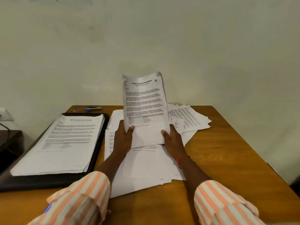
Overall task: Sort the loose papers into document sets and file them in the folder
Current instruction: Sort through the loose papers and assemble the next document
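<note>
I hold a thin set of printed sheets (144, 104) upright above the middle of the table. My left hand (123, 137) grips its lower left edge and my right hand (172, 140) grips its lower right edge, thumbs on the front. Its top corners curl. Under my hands lies a loose pile of papers (146, 164). More loose papers (188, 119) are fanned out at the back right. An open black folder (97, 153) lies at the left with a neat stack of sheets (65, 143) on it.
The wooden table (227, 159) ends at a pale wall behind. A stapler with a blue end (93, 108) and a small clip (76, 110) lie at the back left. A dark low stand (9, 143) sits left of the table.
</note>
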